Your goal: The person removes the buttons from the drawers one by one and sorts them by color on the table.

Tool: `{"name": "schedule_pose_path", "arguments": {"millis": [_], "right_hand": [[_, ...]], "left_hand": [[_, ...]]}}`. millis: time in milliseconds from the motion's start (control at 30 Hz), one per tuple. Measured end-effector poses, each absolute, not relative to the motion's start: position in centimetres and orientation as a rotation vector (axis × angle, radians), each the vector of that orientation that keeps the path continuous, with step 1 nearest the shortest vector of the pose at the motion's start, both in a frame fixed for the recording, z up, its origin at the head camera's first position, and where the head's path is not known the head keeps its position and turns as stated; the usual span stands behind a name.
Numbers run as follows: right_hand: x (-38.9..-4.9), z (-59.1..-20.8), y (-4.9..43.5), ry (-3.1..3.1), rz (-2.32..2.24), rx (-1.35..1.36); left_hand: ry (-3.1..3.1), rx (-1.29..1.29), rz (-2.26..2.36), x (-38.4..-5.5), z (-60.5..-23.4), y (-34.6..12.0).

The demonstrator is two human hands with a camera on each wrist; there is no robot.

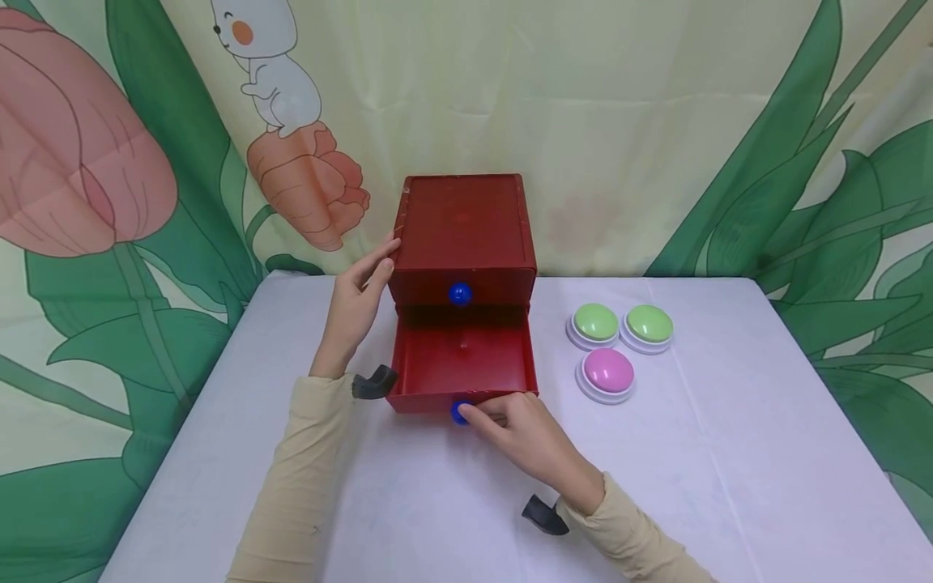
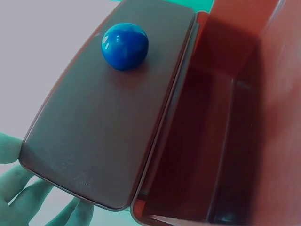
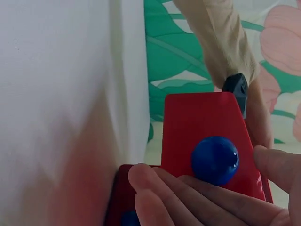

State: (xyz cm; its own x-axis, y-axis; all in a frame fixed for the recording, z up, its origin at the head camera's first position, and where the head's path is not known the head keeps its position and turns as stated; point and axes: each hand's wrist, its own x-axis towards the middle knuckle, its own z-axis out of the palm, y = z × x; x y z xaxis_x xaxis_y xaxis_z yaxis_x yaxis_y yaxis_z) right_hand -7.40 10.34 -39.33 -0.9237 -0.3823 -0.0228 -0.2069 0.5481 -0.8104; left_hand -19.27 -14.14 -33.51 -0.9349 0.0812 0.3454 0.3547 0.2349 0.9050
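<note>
A small red cabinet [image 1: 462, 223] stands at the table's back edge. Its upper drawer [image 2: 101, 127] is closed, with a blue knob [image 1: 460, 294]. The lower drawer [image 1: 466, 348] is pulled out and its visible floor is bare. My left hand [image 1: 353, 304] rests against the cabinet's left side; its fingers [image 2: 29, 200] reach around the upper drawer's end in the left wrist view. At the lower drawer's front, my right hand [image 1: 528, 429] holds the blue knob [image 3: 215, 160] between thumb and fingers, which show on either side of it in the right wrist view.
Right of the cabinet sit two green push buttons [image 1: 596, 322] and a pink push button [image 1: 609, 371] on white bases. A white cloth [image 1: 729, 453] covers the table. Behind hangs a printed curtain [image 1: 619, 121]. Black straps [image 1: 375, 382] stick out by both wrists.
</note>
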Motion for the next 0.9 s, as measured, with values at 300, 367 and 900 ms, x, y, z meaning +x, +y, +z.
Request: {"name": "schedule_pose_path", "arguments": {"millis": [300,367,900], "right_hand": [[-7.6,-40.2,10.2,2.650,-1.234,-0.556],[-7.5,-40.3,10.2,2.653,-1.239,-0.549],[-7.6,-40.5,10.4,2.613,-1.283,-0.549]], "left_hand": [[-2.300,-0.383,-1.766,-18.4,-32.5,-13.9],[-2.293,-0.389,-1.770,-19.0,-33.2,-14.0],[-2.253,-0.425,-1.763,-19.8,-34.7,-14.1]]}}
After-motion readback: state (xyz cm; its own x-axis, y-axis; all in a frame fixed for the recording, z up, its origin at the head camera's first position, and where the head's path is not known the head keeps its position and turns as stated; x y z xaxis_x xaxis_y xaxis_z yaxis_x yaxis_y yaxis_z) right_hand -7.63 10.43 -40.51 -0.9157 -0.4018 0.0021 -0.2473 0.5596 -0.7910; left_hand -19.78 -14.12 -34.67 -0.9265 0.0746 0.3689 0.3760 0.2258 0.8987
